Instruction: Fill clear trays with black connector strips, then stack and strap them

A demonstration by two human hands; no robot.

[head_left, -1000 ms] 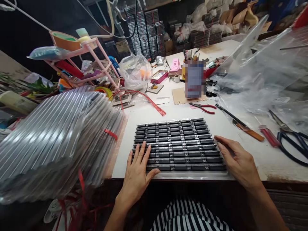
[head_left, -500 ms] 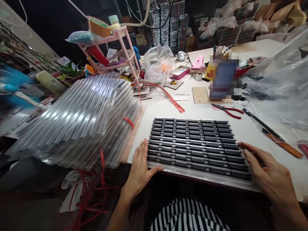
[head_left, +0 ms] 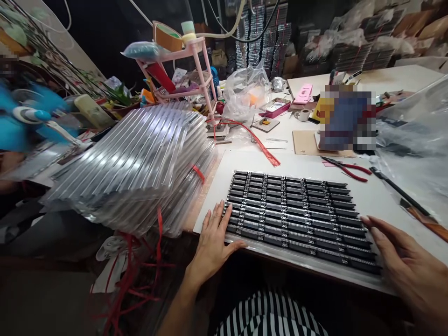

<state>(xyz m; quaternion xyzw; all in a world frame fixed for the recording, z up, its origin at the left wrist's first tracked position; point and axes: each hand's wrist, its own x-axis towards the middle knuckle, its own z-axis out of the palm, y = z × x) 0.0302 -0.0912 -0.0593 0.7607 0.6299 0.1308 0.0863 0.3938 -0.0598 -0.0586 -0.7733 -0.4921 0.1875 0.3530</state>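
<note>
- The left grip (head_left: 212, 242) is lying on the near-left corner of the block of black strips (head_left: 287, 214), its fingers spreading apart and its thumb reaching along the near edge.
- The right grip (head_left: 402, 259) is curving against the block's right end; whether thumb and fingers are clamping it, I cannot tell.
- The block is lying flat on the desk (head_left: 364, 200) between the two grips, its strips running in rows from one toward the other.
- A clear plastic edge (head_left: 262, 250) is showing along the block's near side, just right of the left grip's thumb.
- A leaning stack of clear trays (head_left: 140, 149) is standing left of the left grip, well apart from it.
- Red-handled pliers (head_left: 350, 169) are lying beyond the right grip, past the block's far-right corner.
- Red ribbon (head_left: 269, 155) is trailing over the desk, beyond and right of the left grip.
</note>
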